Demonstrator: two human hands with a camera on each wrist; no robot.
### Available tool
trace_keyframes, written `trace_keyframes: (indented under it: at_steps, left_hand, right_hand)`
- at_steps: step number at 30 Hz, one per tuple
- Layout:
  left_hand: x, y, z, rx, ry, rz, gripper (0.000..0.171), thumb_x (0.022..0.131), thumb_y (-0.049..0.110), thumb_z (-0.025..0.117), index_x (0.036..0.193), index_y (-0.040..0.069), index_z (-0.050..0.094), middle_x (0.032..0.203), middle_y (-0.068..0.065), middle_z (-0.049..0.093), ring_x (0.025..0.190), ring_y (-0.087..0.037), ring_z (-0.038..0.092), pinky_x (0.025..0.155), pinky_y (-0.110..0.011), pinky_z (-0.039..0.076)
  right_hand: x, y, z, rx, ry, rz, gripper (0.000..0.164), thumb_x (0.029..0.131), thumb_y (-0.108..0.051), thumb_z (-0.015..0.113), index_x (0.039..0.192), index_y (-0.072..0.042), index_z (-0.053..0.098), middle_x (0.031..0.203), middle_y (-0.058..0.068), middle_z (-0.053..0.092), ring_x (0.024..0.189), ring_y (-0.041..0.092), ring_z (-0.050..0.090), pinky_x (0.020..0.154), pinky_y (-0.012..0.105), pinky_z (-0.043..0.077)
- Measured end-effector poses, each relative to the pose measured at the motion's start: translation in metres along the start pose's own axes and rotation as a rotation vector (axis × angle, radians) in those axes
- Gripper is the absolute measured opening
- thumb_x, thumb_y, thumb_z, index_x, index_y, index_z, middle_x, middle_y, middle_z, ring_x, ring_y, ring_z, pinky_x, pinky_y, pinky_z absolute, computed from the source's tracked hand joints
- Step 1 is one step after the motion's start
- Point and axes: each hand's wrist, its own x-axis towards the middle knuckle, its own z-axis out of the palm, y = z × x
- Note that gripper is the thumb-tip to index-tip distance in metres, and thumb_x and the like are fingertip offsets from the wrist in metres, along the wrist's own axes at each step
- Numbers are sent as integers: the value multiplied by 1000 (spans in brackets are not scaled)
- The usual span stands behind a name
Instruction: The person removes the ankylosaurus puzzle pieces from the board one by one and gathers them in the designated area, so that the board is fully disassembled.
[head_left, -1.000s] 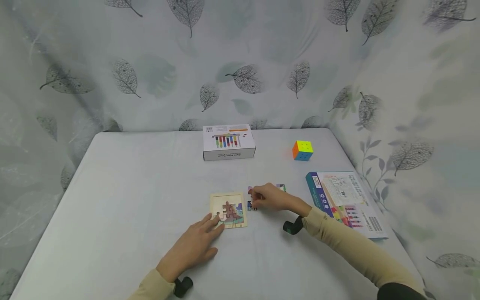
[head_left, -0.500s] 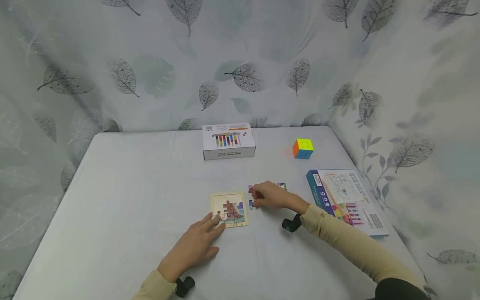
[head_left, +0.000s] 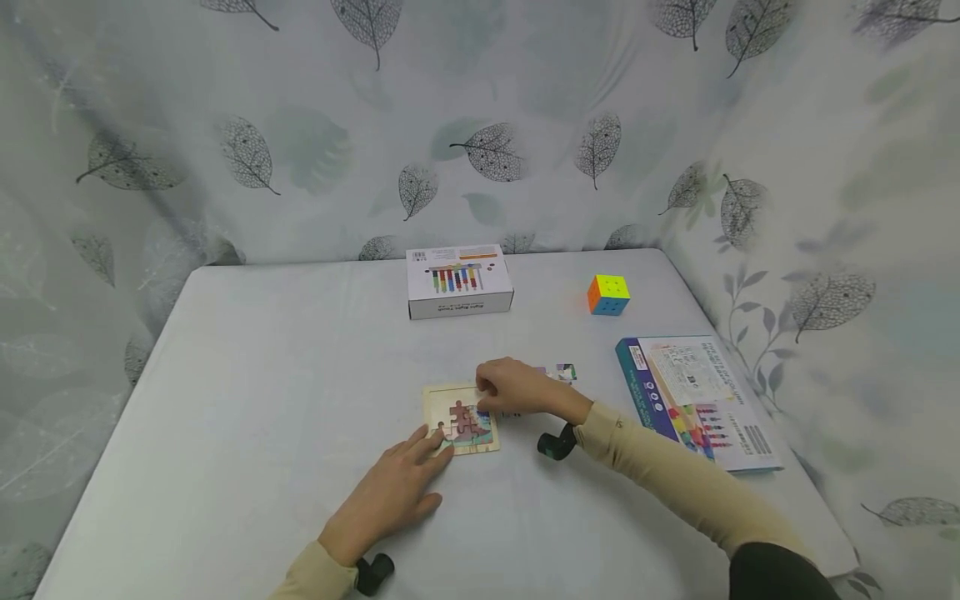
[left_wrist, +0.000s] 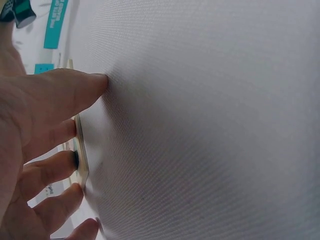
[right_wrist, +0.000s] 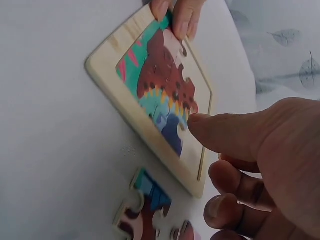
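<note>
A square wooden jigsaw tray (head_left: 442,389) lies flat on the table, with joined dinosaur pieces (right_wrist: 165,75) in part of it and bare wood beside them. My left hand (head_left: 390,492) rests its fingertips on the tray's near left corner, fingers fairly straight and thumb on the cloth. Over the tray's right side, my right hand (head_left: 521,387) curls its fingers and pinches a puzzle piece, mostly hidden behind the thumb (right_wrist: 225,130). Loose puzzle pieces (right_wrist: 145,205) lie just right of the tray, partly covered by the right hand in the head view.
A white box with coloured bars printed on it (head_left: 460,283) stands at the back. To the right are a puzzle cube (head_left: 608,295) and a large flat box (head_left: 697,404). Leaf-patterned curtains (head_left: 300,125) line the back and sides of the white table (head_left: 247,400).
My right hand has moved left from the loose pieces to the tray's right side. More loose pieces show behind it. The left hand stays on the tray corner.
</note>
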Motion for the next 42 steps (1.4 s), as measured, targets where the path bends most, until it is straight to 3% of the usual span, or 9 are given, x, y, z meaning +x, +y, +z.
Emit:
trace_keyframes:
  at_steps: [8,13,17,22,42]
  left_hand:
    - [-1,1,-1,-1,-5,-1,56,83,28,78,135,10,63,143,-15,59,138,-39,52,103,-50,53]
    - [-1,1,-2,5,-6,-3,56,84,28,78,135,10,63,144,-14,59,138,-39,52,102,-50,53]
    - [-1,1,-2,2,-5,-5,56,83,28,78,134,10,63,143,-14,59,138,-39,52,102,-49,54]
    - [-1,0,-1,3,-6,-4,56,84,28,77,135,10,63,144,-14,59,138,-38,52,103,-49,53]
    - [0,-1,1,2,-22,-12,57,84,29,77,136,11,63,145,-14,58,140,-38,51,103,-50,53]
  right_hand:
    - [11,-14,2,-3,-92,16,33,91,-31,74,116,-9,67,88,-3,60,79,10,52,70,26,45]
    - [16,-16,5,-57,-139,-18,46,90,-40,74,126,-13,66,96,-3,62,83,9,53,74,25,47]
    - [17,-19,7,-108,-153,-38,44,89,-43,74,123,-17,67,106,-2,62,87,9,54,79,26,49]
    - [17,-23,8,-128,-163,-45,35,89,-40,75,116,-18,68,104,-2,61,88,9,54,78,26,50]
    - [19,-24,10,-71,-168,-45,27,89,-32,77,108,-17,63,101,-3,60,88,10,52,79,23,47]
